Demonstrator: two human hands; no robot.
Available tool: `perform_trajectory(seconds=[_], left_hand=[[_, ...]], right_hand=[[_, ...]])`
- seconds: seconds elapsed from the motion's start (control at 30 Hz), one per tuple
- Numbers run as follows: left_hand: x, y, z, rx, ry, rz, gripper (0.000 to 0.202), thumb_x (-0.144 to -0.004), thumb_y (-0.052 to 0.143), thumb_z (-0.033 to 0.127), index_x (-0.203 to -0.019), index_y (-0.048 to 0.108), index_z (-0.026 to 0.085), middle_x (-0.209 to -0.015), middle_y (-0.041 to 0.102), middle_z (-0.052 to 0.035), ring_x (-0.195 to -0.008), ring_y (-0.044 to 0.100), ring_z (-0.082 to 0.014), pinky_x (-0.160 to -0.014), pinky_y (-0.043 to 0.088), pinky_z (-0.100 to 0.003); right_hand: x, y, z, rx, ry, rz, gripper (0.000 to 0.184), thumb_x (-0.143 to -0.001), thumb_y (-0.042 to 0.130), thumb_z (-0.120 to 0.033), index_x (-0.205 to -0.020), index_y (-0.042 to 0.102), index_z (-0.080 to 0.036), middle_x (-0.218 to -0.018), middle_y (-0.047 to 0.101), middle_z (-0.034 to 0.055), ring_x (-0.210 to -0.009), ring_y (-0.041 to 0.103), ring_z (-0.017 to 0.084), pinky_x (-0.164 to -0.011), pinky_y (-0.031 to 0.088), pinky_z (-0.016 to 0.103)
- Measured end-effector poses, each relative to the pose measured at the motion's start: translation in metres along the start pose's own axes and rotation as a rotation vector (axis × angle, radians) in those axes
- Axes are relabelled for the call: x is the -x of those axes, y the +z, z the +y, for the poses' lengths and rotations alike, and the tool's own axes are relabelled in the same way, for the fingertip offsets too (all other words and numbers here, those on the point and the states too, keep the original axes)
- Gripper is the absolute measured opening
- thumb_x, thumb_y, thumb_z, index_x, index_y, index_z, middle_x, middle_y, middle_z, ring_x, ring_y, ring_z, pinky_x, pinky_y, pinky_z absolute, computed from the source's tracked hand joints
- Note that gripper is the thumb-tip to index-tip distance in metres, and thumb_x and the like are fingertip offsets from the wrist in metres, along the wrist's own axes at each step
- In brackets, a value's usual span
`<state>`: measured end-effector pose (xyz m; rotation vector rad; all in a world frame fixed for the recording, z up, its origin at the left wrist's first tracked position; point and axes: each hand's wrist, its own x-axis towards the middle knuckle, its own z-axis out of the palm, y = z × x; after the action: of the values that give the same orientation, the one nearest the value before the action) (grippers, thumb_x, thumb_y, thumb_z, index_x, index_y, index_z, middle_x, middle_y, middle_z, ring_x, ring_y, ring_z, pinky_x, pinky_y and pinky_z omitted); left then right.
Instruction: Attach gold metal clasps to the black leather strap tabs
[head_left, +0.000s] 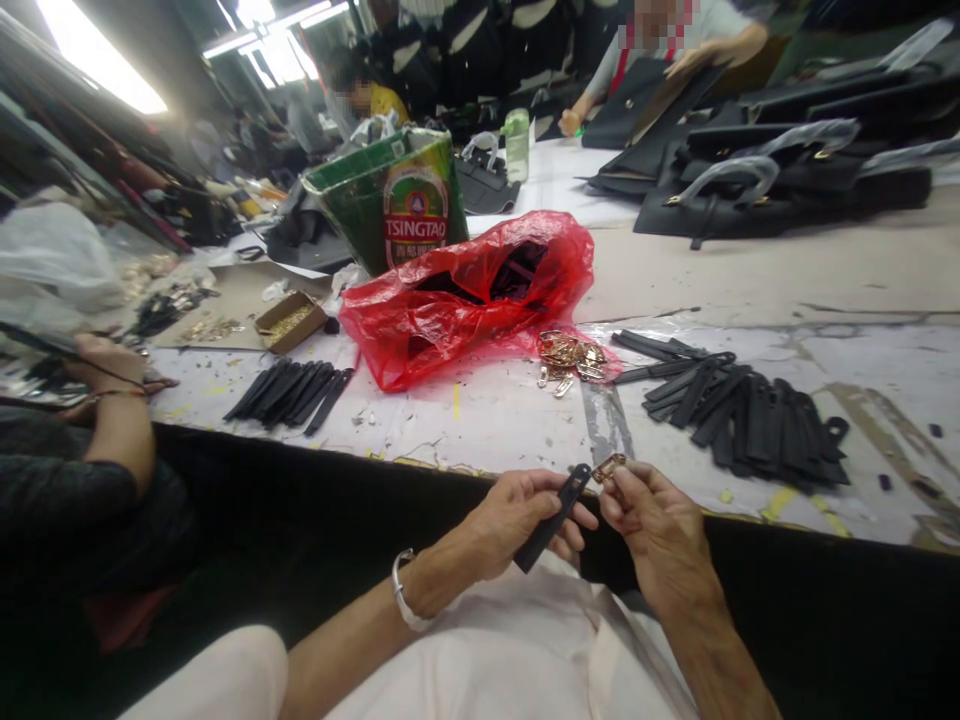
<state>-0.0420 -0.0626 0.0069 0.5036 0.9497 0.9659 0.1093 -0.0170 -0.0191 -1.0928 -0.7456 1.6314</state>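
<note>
In the head view, my left hand (525,510) grips a black strap (555,520) with a slot near its rounded upper end. Pinched in my right hand (652,510) is a gold-coloured metal clasp (608,466), held close beside that slotted end; whether they touch I cannot tell. Both hands are over my lap at the table's front edge. Further in lies a small heap of gold-coloured clasps (574,355). To its right several black straps (757,420) are piled in a fan, and a row of similar straps (289,393) lies on the left.
A red plastic bag (465,300) with dark pieces inside sits mid-table before a green Tsingtao carton (352,190). Left of it is a small cardboard box (287,322) of gold-coloured parts. Black handbags (780,190) lie at the back right. A co-worker's arm (124,420) is at left.
</note>
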Motion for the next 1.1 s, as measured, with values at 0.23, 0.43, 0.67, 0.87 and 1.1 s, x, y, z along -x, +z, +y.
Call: perform_trajectory(seconds=[0.23,0.43,0.67,0.87,1.1], left_hand=[[-0.008,-0.003,-0.011,-0.187,0.206,0.101,0.029,-0.086,0.059,0.037,-0.098,0.062,0.011,-0.082,0.064,-0.0055,-0.057,0.049,-0.0063,-0.055,0.037,-0.018],[-0.006,-0.004,-0.019,-0.66,0.431,0.137,0.04,-0.097,0.041,0.041,-0.116,0.065,0.015,-0.081,0.063,-0.0042,-0.064,0.052,-0.0121,-0.067,0.043,-0.024],[-0.005,-0.005,-0.016,-0.701,0.458,0.18,0.041,-0.096,0.042,0.041,-0.113,0.07,0.016,-0.085,0.067,-0.0053,-0.07,0.055,-0.0143,-0.069,0.044,-0.024],[-0.007,-0.004,-0.012,-0.599,0.426,0.215,0.036,-0.092,0.051,0.034,-0.113,0.071,0.013,-0.077,0.064,-0.0033,-0.065,0.051,-0.0111,-0.063,0.042,-0.022],[-0.01,-0.003,-0.012,-0.458,0.329,0.142,0.035,-0.087,0.057,0.035,-0.108,0.071,0.011,-0.071,0.062,-0.0027,-0.056,0.047,-0.0079,-0.055,0.038,-0.02]], right_hand=[[0.005,0.008,0.0,0.017,0.031,0.004,0.037,-0.057,0.088,-0.043,-0.064,0.063,-0.017,-0.056,0.056,-0.0017,-0.043,0.044,0.006,-0.039,0.035,0.016],[0.007,0.005,0.016,0.057,0.097,0.035,0.041,-0.057,0.088,-0.045,-0.063,0.061,-0.015,-0.052,0.055,-0.0015,-0.039,0.042,0.005,-0.037,0.031,0.015],[0.007,0.004,0.022,0.157,0.004,0.006,0.039,-0.067,0.083,-0.048,-0.067,0.062,-0.015,-0.055,0.058,-0.0002,-0.041,0.044,0.008,-0.037,0.034,0.017],[0.008,0.005,0.023,0.216,-0.046,0.02,0.038,-0.068,0.081,-0.049,-0.069,0.063,-0.015,-0.051,0.058,0.0,-0.04,0.047,0.009,-0.037,0.037,0.018],[0.011,0.003,0.024,0.22,-0.085,-0.024,0.034,-0.073,0.079,-0.047,-0.077,0.065,-0.015,-0.056,0.063,0.0023,-0.045,0.055,0.012,-0.043,0.047,0.02]])
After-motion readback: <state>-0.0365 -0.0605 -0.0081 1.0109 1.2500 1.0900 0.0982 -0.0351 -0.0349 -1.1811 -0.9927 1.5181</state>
